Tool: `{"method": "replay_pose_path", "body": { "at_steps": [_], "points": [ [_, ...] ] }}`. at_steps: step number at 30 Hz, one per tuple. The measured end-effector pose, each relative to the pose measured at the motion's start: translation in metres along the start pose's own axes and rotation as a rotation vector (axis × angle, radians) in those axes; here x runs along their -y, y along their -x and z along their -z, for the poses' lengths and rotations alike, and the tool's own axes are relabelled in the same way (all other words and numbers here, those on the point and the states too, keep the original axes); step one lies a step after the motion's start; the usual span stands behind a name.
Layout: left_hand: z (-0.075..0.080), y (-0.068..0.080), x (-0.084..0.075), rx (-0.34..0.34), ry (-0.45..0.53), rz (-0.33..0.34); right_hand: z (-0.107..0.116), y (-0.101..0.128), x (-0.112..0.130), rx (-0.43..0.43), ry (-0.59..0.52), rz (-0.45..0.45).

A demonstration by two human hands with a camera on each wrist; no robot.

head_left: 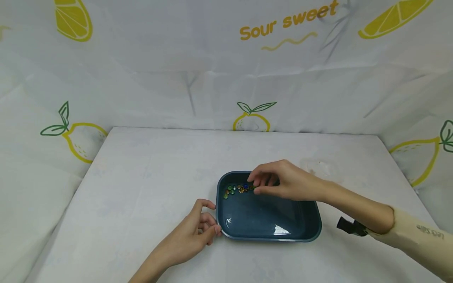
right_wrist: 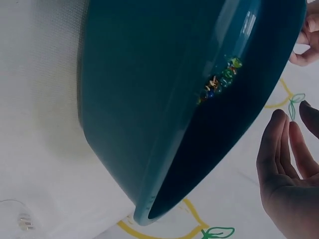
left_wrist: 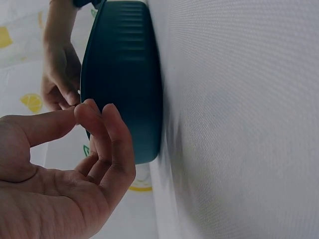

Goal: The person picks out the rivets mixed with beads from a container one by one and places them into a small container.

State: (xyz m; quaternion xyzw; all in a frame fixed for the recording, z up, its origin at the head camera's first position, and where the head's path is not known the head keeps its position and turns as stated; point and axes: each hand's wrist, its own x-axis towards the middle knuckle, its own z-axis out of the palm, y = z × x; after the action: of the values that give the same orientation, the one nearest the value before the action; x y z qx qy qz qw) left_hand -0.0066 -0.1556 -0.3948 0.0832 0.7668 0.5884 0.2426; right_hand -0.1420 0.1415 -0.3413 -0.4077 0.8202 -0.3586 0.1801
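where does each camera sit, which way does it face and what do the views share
Head: worn on the head, facing forward and down at the tray; the left hand and right hand show.
Left wrist: worn there, facing along the left hand toward the tray's outer wall, picture turned sideways; the right hand shows beyond.
Right wrist: worn there, also sideways, facing the tray's outside and partly into it; the right hand shows, with part of the left at the edge.
Shared: head and right wrist both show the beads.
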Motion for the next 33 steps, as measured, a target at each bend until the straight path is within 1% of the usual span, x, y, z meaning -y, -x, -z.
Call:
{"method": "replay_pose_path", "body": {
  "at_steps": [4, 12, 19, 23, 33],
  "points": [
    [0.000, 0.000, 0.000, 0.000, -0.001, -0.002, -0.004, -0.003, -0.001, 0.004, -0.015, -0.003],
    [0.000, -0.001, 0.000, 0.000, 0.003, 0.004, -0.014, -0.005, -0.006, 0.007, -0.058, -0.044],
    [0.000, 0.000, -0.001, 0.004, 0.003, 0.001, -0.021, -0.006, -0.008, 0.003, -0.061, -0.072],
    [0.000, 0.001, 0.000, 0.007, 0.001, -0.004, -0.025, -0.006, -0.010, -0.002, -0.070, -0.072],
    [0.000, 0.001, 0.000, 0.013, 0.008, -0.012, -0.032, -0.008, -0.014, 0.019, -0.086, -0.108]
  ]
}}
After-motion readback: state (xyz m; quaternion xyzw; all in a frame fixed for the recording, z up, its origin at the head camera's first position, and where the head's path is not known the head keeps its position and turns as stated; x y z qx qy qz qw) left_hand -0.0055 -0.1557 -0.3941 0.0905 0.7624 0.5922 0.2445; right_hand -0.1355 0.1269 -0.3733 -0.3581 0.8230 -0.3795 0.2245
